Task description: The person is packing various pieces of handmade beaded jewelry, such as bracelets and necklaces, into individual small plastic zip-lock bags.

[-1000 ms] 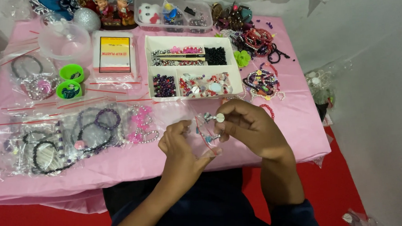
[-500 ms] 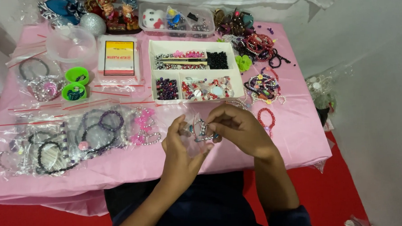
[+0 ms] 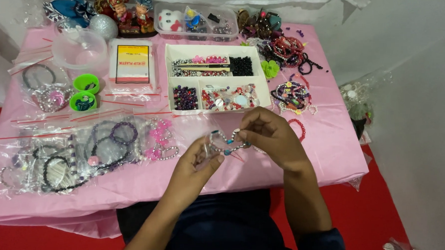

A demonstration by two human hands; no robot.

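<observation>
Starting at the left edge of the pink table (image 3: 333, 150), there's a row of clear plastic bags (image 3: 59, 157) with dark and purple bead bracelets inside, and farther back two little green cups (image 3: 85, 92) beside a clear round bowl (image 3: 79, 49). Moving toward the middle, the left hand (image 3: 194, 166) sits at the near edge, fingers pinched onto one end of a small beaded bracelet (image 3: 227, 144) with silver and blue beads. The right hand (image 3: 270, 138) is pinching the other end, so the bracelet hangs between both hands just above the tablecloth. Right behind them is a white divided tray (image 3: 218, 77) full of loose beads, and farther right a heap of finished bracelets (image 3: 291, 94).
</observation>
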